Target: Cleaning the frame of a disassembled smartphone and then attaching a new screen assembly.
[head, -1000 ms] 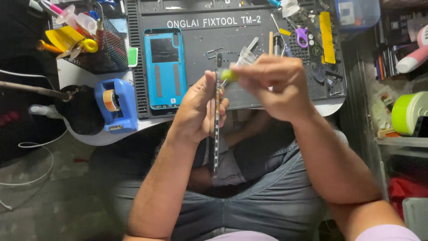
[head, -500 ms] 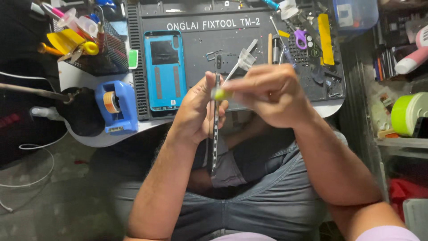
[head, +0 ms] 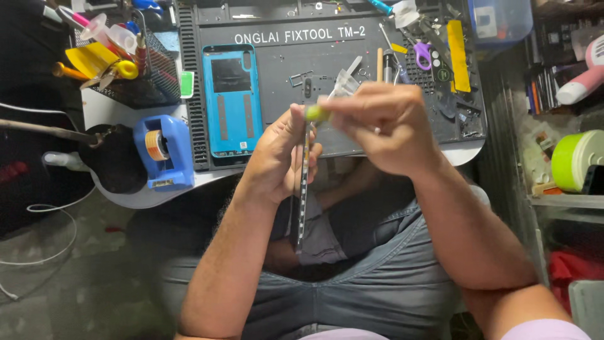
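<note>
In the head view, the left hand (head: 277, 154) is clasped around a thin phone (head: 303, 189) held edge-on and upright above the person's lap, just in front of the worktop (head: 141, 195), while the right hand (head: 384, 126) pinches a small tool with a yellow-green grip (head: 316, 113) whose grip sits against the phone's upper edge, beside the left thumb. Behind the hands, a dark repair mat (head: 314, 56) covers the worktop and bears a blue phone back cover (head: 231, 101) lying flat at its left side, with a blue tape dispenser (head: 162, 151) just left of the mat and a black mesh basket (head: 148, 75) of tools beyond it.
</note>
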